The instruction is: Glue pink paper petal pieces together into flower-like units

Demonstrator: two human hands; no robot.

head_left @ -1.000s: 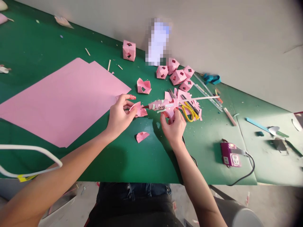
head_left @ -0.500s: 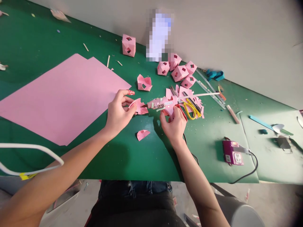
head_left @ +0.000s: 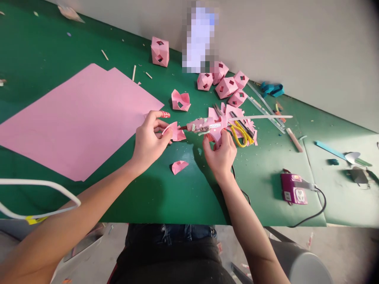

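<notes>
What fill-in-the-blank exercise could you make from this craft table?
1. Out the back of the glue gun in the right hand juts a white glue ____.
2. The left hand pinches a folded pink piece made of ____.
3. The scissors have ____ handles.
4. The tabletop is ____.

Missing words: stick; paper; yellow; green

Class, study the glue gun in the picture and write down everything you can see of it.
The glue gun is pink, looks plastic, and has a small white label and pale blobs stuck on its barrel. Its brown nozzle points left, at the folded paper in the left hand; whether they touch is unclear. A long whitish stick juts from its back. The right hand grips its handle, holding it roughly level above the green table.
</notes>
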